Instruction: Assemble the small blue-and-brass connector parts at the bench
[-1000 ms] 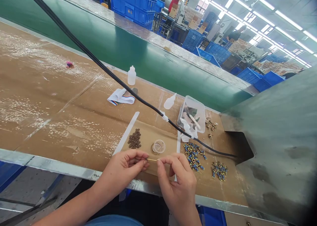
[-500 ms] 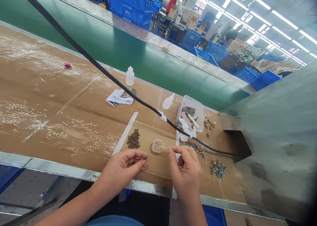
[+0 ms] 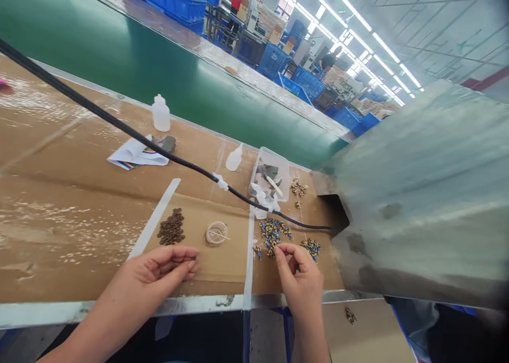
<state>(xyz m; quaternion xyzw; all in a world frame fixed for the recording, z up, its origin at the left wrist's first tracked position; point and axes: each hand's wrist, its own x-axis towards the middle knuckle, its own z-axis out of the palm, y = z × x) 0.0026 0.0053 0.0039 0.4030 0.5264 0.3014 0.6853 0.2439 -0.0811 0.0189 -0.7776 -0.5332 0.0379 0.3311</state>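
Observation:
My left hand is closed in a pinch, with the dark edge of a small brown disc showing at the fingertips. Just beyond it lies a pile of brown discs, some with a visible centre hole. My right hand has thumb and forefinger together at the near edge of a pile of small brass-and-blue parts; whatever is between the tips is too small to make out. Between the hands stands a small clear cup, and a thin pale stick rests in it.
A black cable crosses above the cardboard-covered bench. Farther back are a white bottle, a nozzle bottle and a clear plastic box. More brass parts lie rightward, near a metal panel. Beyond runs a green belt.
My right hand has let go of the stick, which now leans in the cup, and moved right to the brass-and-blue parts. My left hand keeps its pinch. The view has swung right.

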